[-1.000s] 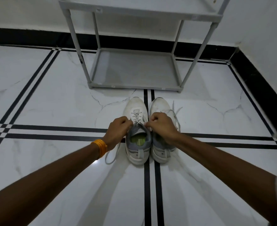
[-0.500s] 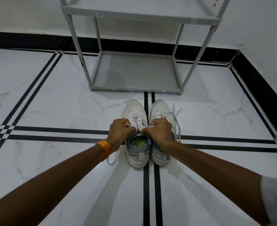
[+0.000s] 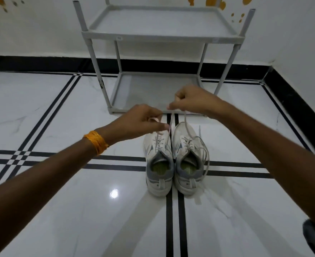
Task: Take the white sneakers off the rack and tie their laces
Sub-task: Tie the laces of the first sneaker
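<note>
Two white sneakers stand side by side on the tiled floor, heels toward me: the left sneaker (image 3: 159, 160) and the right sneaker (image 3: 189, 158). Both hands are raised above their toes. My left hand (image 3: 141, 120) pinches one end of the left sneaker's lace (image 3: 168, 127), and my right hand (image 3: 191, 100) pinches the other end, pulled up taut. The right sneaker's lace (image 3: 204, 151) hangs loose over its outer side.
A grey two-shelf rack (image 3: 160, 34) stands against the white wall just beyond the sneakers, both shelves bare. A black skirting band runs along the walls; a corner lies at the right. White marble floor with black stripes spreads all around.
Both hands have lifted from the left sneaker's tongue and moved forward and up, drawing the lace ends out taut. The view has tilted up, showing more of the rack.
</note>
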A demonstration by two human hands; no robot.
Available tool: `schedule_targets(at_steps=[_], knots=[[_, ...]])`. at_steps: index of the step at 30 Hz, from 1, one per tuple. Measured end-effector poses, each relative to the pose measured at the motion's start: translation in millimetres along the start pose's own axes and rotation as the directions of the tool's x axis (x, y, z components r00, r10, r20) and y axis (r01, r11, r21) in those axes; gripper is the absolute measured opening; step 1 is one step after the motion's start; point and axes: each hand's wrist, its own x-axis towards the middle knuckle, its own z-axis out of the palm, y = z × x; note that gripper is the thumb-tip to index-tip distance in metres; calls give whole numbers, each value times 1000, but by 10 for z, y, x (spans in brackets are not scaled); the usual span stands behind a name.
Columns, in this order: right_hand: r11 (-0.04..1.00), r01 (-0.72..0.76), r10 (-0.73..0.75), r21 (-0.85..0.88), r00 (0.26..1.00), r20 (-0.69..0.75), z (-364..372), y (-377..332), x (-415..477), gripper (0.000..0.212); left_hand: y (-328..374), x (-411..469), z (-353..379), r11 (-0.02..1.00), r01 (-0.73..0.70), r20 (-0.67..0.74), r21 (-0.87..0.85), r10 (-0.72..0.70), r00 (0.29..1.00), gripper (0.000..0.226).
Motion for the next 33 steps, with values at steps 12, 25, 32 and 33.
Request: schedule_targets(at_steps=[12,25,32,33], knots=[[992,118,-125,-42,952,-280,-79,-72,-26,12,142,486,-140,947,24,0,321,-25,1000,43],[899,44,-15,435,997,-71,192,31,-204,23,98,348,-182,925,229,65,-304,-220,973,32],[420,-25,-33,907,999,43,-149,-209,-252,20,-3,278,-383,907,330,212,-262,-280,936,30],[416,14,-71,909,997,17,-227,-277,-252,18,-5,277,-369,919,326,220,-224,-278,935,37]])
